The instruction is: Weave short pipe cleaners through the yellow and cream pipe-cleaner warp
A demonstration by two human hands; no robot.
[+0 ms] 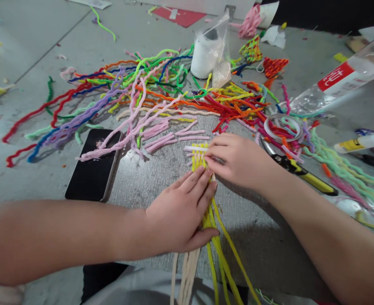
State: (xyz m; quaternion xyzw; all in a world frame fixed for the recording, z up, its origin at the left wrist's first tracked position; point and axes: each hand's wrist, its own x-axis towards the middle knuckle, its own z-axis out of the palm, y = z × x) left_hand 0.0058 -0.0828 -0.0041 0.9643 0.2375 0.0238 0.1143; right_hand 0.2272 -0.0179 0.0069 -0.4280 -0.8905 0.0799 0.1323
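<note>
My left hand [180, 212] lies flat, fingers stretched out, pressing down on a bundle of yellow pipe cleaners [220, 250] that runs toward me off the table edge. My right hand [238, 159] sits just beyond it, fingers pinched on a short pale pink pipe cleaner [191, 148] laid crosswise over the tops of the yellow strands. Several cream strands [187, 271] hang down beside the yellow ones. Short pink pieces [161, 137] lie just above the woven part.
A big tangle of coloured pipe cleaners [161, 84] covers the far table. A black phone [94, 169] lies left, yellow-handled cutters [301, 171] and a tape roll [284, 127] right. A plastic bottle [342, 80], a glue tube [361, 142] and a white roll in a bag [206, 53] stand further off.
</note>
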